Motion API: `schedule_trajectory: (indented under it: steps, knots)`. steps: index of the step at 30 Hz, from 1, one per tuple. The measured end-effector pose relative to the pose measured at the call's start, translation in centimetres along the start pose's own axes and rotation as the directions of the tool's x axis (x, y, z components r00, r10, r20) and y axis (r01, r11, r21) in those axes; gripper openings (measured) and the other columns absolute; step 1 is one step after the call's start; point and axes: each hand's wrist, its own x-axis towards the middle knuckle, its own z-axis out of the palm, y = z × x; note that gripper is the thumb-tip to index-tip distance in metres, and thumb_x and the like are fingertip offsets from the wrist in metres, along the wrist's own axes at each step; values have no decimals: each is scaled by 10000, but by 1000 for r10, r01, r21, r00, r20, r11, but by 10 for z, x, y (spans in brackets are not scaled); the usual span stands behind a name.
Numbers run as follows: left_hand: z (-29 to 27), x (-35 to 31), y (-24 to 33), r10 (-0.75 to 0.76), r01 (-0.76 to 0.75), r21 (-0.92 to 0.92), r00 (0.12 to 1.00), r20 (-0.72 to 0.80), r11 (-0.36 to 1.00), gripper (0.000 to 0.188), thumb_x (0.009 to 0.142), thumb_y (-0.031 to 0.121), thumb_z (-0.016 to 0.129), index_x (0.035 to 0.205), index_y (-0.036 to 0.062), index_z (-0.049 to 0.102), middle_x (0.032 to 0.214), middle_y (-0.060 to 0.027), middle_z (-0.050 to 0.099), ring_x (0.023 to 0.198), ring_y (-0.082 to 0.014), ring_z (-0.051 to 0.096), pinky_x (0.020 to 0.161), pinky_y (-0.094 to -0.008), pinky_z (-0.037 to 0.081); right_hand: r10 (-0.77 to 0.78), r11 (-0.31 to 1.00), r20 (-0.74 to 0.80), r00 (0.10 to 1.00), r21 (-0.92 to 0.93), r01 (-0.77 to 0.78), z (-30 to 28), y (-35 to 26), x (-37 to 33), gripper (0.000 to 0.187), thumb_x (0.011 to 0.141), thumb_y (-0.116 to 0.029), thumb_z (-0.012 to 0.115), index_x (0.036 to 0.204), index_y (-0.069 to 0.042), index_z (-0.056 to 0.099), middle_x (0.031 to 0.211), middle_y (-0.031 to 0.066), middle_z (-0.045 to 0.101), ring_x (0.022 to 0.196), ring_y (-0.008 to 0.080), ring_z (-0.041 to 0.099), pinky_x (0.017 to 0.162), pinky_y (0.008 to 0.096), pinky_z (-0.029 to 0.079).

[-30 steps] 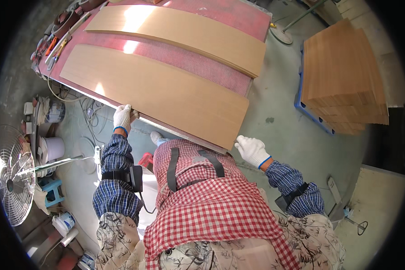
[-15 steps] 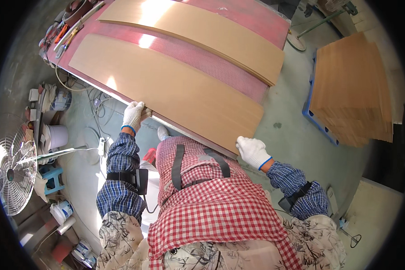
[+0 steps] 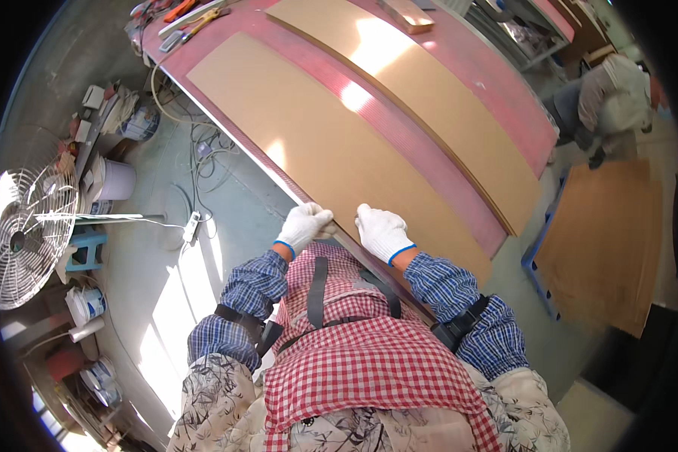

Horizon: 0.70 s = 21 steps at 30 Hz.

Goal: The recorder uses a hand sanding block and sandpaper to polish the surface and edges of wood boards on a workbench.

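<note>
A long light-brown board [image 3: 301,128] lies along the near side of the pink-topped table. Both my hands wear white knitted gloves with blue cuffs. At the board's near edge is my left hand [image 3: 306,226], thumb and fingers pressed together; whether they pinch the edge or something small is hidden. My right hand [image 3: 384,232] rests over the board just to the right, its fingers curled in, and I cannot see what they hold. A second brown board [image 3: 429,98], apparently several layers thick, lies parallel beyond a strip of pink tabletop [image 3: 388,124].
Tools, including a yellow-handled cutter [image 3: 202,24], lie at the table's far left. A standing fan [image 3: 30,226] and loose cables [image 3: 203,151] are on the left. A board stack [image 3: 599,241] on a blue pallet [image 3: 539,260] stands right, with a bending person [image 3: 610,98] behind.
My right hand has moved left along the board's near edge, close to my left hand. My view has turned right, and a person now shows at the far right.
</note>
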Motion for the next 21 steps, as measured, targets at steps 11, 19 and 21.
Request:
schedule_trajectory:
  steps: [11,19,21]
  knots:
    - [4,-7,0,51,-124,436,983,175,892,335,835,343,690,878,12,718,789,-178,694,794,-327,689,745,-404,524,-79,993,1,997,-84,79,-79,-156,214,291,896,-237,600,1104,-34,617,987,231,704,968,350,703,712,531,564]
    - [16,-19,-3,-73,-27,373,965,250,928,372,845,383,668,922,24,730,891,-168,717,847,-316,694,779,-409,539,-147,978,-49,988,-155,138,-128,-253,338,334,936,-246,518,1119,7,635,1088,264,670,1019,431,653,858,502,530]
    - [20,-19,-8,-37,-50,327,966,255,944,406,853,423,675,910,25,731,837,-155,714,802,-290,698,747,-384,540,-193,969,-63,979,-167,180,-139,-272,367,319,922,-228,553,1118,3,655,1117,249,674,1021,425,665,834,493,553]
